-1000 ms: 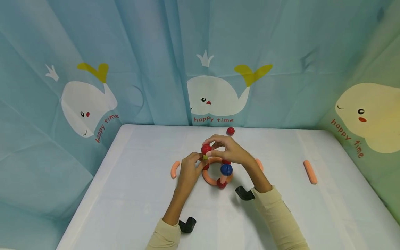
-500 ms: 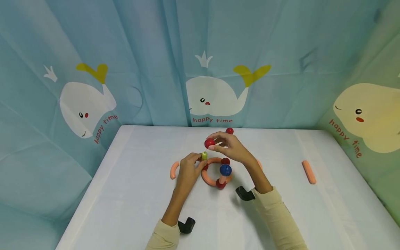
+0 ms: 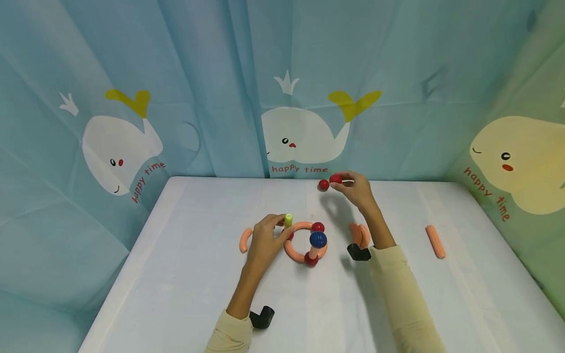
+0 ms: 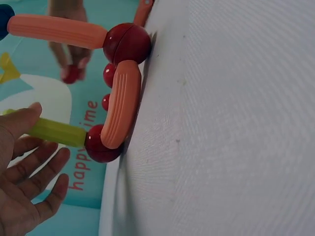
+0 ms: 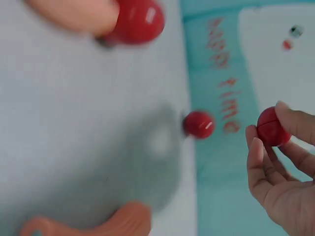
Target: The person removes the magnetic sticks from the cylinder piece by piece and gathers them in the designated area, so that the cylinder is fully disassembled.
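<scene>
In the head view my left hand [image 3: 265,240] pinches a yellow-green rod [image 3: 289,219] between thumb and index finger, its other fingers spread in the left wrist view. The rod stands upright on a red ball [image 4: 102,144] joined to a ring of curved orange pieces [image 4: 123,105]. On the ring's near side, an upright orange rod [image 3: 314,253] bears a blue ball [image 3: 318,239]. My right hand [image 3: 359,190] holds a loose red ball [image 5: 272,127] in its fingertips above the table's far edge, beside another red ball [image 3: 323,185] resting there.
Two curved orange pieces [image 3: 355,234] lie right of the ring, below my right forearm. Another curved piece [image 3: 245,240] is left of my left hand. A straight orange rod [image 3: 435,241] lies far right. A whale-print curtain [image 3: 212,122] hangs behind the white table [image 3: 176,274].
My right hand has lifted the red ball off the green rod's top and carried it right and back toward the far edge. My left hand stays at the rod.
</scene>
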Available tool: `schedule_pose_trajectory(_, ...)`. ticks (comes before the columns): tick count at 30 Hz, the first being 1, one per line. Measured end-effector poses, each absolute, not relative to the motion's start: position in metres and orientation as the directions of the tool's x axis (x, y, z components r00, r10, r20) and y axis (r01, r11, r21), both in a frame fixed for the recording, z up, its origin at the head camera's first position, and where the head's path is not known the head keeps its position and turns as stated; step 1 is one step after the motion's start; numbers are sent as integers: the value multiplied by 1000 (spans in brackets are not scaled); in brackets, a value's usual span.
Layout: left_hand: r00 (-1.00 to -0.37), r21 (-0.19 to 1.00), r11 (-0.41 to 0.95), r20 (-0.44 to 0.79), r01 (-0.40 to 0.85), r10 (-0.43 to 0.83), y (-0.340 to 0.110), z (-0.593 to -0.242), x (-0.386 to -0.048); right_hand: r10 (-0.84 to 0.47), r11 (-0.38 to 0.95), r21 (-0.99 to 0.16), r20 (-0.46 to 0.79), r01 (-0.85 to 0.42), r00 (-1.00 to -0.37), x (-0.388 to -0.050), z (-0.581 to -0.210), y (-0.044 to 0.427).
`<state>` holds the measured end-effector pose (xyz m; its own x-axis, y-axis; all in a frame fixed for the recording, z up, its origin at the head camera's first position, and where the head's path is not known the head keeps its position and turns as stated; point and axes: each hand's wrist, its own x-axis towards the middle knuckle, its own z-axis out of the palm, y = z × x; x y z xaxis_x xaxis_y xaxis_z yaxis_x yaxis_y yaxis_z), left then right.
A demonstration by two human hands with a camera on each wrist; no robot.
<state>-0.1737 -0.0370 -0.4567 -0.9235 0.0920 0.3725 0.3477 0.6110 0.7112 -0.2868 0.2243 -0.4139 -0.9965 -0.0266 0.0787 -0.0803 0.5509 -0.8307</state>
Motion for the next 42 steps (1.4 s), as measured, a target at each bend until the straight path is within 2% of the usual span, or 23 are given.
schedule_pose_trajectory(7,-944,713,634,317,298,87,-42,-450,-172,-9,663,-748,45,-40,-999,-317,-435,238)
schedule_pose_trajectory(11,-958,745,613,278,262,72,-51,-445,-172,18,694,-719,-18,25,-1000,-327,-443,240)
schedule_pose_trajectory(15,-964,749,607,206,266,169,-65,-440,-172,31,710,-700,-72,72,-997,-333,-447,238)
schedule_pose_trajectory(20,-903,761,551,106,343,415,-79,-433,-171,15,717,-694,-79,66,-997,-338,-450,236)
schedule_pose_trajectory(24,-849,779,503,71,375,524,-76,-433,-170,17,711,-700,-79,67,-997,-341,-453,235)
schedule_pose_trajectory(33,-777,773,477,33,418,628,-61,-434,-166,22,691,-715,-119,101,-993,-339,-452,233)
schedule_pose_trajectory(42,-769,761,486,26,429,638,-52,-436,-164,10,684,-722,-135,105,-991,-335,-452,235)
